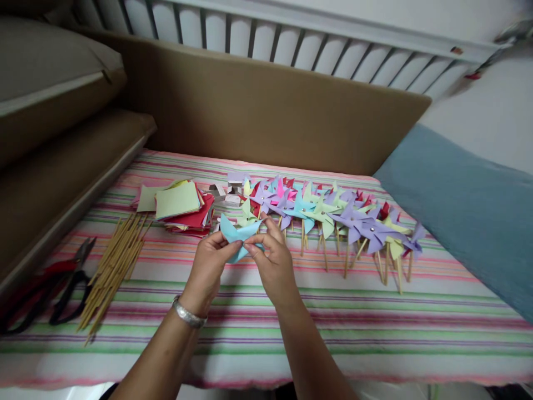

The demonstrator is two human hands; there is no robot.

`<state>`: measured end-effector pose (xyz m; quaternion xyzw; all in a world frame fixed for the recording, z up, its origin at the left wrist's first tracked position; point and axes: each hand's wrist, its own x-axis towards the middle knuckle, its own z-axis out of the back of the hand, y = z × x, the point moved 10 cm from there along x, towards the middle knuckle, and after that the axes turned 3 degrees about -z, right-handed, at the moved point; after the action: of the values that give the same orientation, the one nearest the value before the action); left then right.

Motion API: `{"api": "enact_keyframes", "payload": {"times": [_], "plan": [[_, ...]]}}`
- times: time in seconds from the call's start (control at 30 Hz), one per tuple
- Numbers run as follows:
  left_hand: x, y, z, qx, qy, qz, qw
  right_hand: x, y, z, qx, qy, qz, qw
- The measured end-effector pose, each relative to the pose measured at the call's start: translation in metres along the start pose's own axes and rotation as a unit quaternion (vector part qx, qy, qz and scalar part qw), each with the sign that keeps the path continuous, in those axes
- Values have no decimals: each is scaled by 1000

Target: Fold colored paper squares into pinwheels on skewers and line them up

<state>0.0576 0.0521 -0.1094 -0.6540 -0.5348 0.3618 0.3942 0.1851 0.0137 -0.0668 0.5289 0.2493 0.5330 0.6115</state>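
Observation:
Between my two hands is a light blue paper pinwheel head [238,231], its corners folded in toward the middle. My left hand [211,261] pinches it from the left, thumb near the centre. From the right my right hand [272,256] grips the same paper, with thumb and fingers close to the centre. Whether a pin sits under the fingertips is hidden. Just beyond the hands lie small opened boxes [228,194]. Many finished pinwheels [325,214] on sticks spread to the right, in purple, green, blue, pink and red.
At left are a stack of coloured paper squares [179,201], a bundle of wooden sticks [114,266] and scissors [77,283]. A striped cloth [333,322] covers the surface. A brown board [266,111] stands behind, cushions [62,139] at left, a blue panel [462,205] at right.

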Motion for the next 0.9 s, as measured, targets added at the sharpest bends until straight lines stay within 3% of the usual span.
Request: {"api": "enact_keyframes", "payload": {"times": [0.33, 0.9], "plan": [[-1, 1, -1, 15, 11, -3, 1000, 0, -15, -6, 72, 34, -68, 995], [-5, 5, -7, 9, 56, 43, 997, -1, -26, -7, 162, 36, -115, 979]]}}
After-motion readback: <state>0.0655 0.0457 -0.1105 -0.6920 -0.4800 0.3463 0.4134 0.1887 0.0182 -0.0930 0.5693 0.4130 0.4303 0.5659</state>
